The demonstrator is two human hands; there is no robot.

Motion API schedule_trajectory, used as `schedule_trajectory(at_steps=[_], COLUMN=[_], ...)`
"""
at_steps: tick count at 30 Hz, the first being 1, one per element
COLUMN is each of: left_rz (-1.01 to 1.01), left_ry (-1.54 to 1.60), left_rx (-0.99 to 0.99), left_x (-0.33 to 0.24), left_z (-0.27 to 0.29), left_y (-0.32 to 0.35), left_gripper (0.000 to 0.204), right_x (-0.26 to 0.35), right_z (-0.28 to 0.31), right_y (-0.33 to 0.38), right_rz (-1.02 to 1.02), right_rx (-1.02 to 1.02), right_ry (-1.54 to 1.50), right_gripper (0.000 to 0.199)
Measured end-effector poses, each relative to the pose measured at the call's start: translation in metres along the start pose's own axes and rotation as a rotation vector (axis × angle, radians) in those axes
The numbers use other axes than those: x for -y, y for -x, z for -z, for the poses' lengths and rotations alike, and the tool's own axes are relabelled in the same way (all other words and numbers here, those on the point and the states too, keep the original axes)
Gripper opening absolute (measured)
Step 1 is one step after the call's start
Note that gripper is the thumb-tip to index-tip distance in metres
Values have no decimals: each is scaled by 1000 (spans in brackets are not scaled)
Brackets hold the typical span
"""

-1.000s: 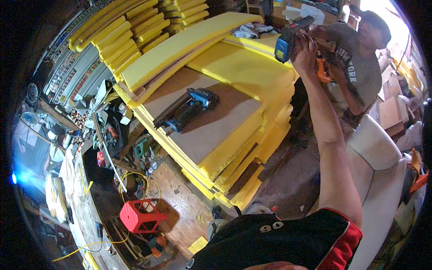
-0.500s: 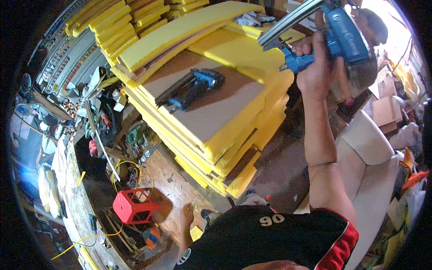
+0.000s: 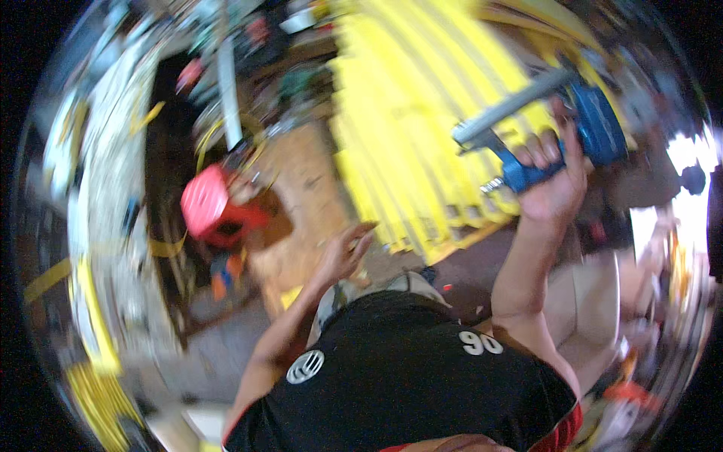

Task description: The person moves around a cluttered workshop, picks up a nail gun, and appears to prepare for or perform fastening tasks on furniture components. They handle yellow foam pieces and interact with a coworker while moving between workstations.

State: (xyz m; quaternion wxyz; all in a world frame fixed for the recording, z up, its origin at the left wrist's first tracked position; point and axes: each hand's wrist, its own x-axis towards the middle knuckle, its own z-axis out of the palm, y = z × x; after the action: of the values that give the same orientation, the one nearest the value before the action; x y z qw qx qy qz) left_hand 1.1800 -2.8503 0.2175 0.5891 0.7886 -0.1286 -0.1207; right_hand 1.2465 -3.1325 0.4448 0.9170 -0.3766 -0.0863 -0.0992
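Note:
In my raised right hand point(image 3: 556, 177) is a blue nail gun point(image 3: 599, 126). My fingers wrap round its handle, and its long grey magazine points to the left. A metal air fitting sticks out at the base of the handle, with no hose on it. My left hand point(image 3: 345, 258) is low near my body, its fingers stretched out and holding nothing. Just beyond the left hand rises a tall stack of yellow foam-edged boards point(image 3: 407, 132); I cannot tell from the blurred view what lies on top of it.
A red plastic stool point(image 3: 207, 202) stands left of a plywood sheet point(image 3: 305, 177) on the floor. Along the left runs a worn wooden bench point(image 3: 113, 173). A yellow hose point(image 3: 167, 247) crosses beside it. A pale upholstered piece point(image 3: 591, 297) is at my right.
My view has swung, so the stack shows more from its side. The nail gun remains in my right hand and is lower in view. My left hand has come up and forward.

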Motion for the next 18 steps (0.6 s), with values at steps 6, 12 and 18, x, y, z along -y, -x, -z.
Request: schedule_trajectory(at_steps=[6,12,18], left_rz=[-139,-89,160], left_ry=[-39,104,-64], left_rx=[-148,-99,-255], left_x=[-7,8,95], left_z=[90,122,170], left_y=[57,75,100], left_gripper=[32,35,35], right_x=[-160,-270,-354], right_z=[-50,-56,-42], right_y=[26,26,-17], right_rz=[-403,-680,-830], right_rx=[-225,-248,-181], right_ry=[104,214,476], right_gripper=[36,29,21])
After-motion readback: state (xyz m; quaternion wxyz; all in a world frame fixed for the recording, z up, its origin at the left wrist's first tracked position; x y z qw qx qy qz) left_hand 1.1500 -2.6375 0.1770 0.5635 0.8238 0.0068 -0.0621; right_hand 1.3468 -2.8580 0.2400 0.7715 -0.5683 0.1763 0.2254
